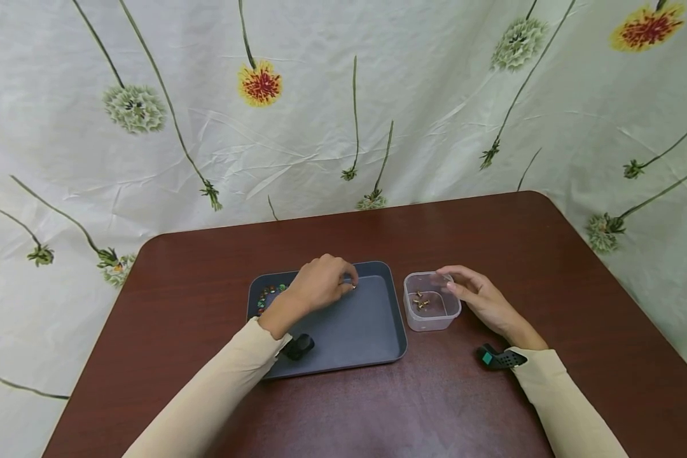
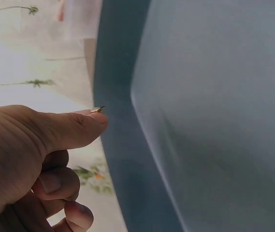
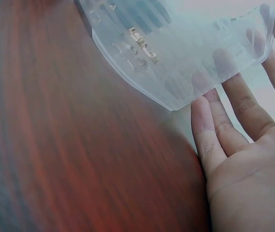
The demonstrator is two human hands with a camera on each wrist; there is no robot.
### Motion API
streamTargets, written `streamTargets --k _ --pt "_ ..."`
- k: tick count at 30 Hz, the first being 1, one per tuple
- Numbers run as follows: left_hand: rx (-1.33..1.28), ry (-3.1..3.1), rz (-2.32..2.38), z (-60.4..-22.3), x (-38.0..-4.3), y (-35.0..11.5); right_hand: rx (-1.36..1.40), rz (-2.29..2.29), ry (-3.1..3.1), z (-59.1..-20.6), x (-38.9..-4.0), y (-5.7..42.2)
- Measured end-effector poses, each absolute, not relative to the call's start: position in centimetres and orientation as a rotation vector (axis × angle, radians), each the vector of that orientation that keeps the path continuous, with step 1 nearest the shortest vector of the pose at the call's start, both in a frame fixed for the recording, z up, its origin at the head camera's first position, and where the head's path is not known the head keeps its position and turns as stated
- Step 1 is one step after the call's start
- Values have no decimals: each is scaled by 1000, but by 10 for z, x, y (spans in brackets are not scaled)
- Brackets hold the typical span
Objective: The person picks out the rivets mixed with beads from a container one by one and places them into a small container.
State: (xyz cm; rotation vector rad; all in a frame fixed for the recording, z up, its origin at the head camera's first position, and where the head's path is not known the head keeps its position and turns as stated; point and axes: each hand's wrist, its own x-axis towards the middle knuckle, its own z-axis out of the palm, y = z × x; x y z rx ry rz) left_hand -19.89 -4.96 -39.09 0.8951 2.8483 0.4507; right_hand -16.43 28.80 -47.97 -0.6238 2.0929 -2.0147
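In the head view my left hand (image 1: 319, 284) is above the far part of the grey tray (image 1: 352, 346). Between its thumb and forefinger it pinches a small shiny gold-coloured piece (image 2: 97, 109), too small to tell its kind. To the right of the tray stands a clear plastic container (image 1: 433, 323) with several small gold-coloured pieces (image 1: 420, 302) on its bottom. My right hand (image 1: 486, 304) holds this container by its far right corner, and some fingertips show through the plastic wall in the right wrist view.
Several small green and orange-red shiny pieces (image 1: 261, 300) lie in a curved row at the tray's left end, partly hidden by the left forearm. The dark red-brown table (image 1: 452, 413) reaches back to a flower-patterned cloth (image 1: 320, 140).
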Motion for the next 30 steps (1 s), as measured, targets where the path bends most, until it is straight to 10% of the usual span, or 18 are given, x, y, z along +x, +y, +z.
streamTargets --k 30 --pt "1127 2788 409 -369 -184 31 -618 -1990 2103 -480 -165 289"
